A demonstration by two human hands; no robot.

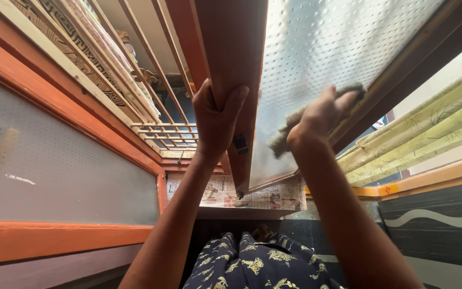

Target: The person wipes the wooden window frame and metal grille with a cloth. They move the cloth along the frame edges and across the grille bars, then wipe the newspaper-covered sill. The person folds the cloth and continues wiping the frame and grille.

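Window pane: bumpy frosted glass in an open window leaf, swung in toward you, filling the top from 12 to 2 o'clock.
Frame edge: orange-brown wood at 12 o'clock, running down to a small dark latch.
Left hand: your left hand wraps the frame edge, thumb on one side and fingers curled around the other (I judge this stops the leaf from swinging while you rub).
Right hand: your right hand is at 1 o'clock, fingers pressed together and flat on a grey cloth.
Cloth: it is squashed between your palm and the glass, so it touches the pane all over.
Sill: newspaper lies under the leaf at 6 o'clock.
Bars: wooden window bars stand at 10 o'clock, behind your left hand.
Curtain: pale leafy curtain hangs at 3 o'clock, well apart from the pane.
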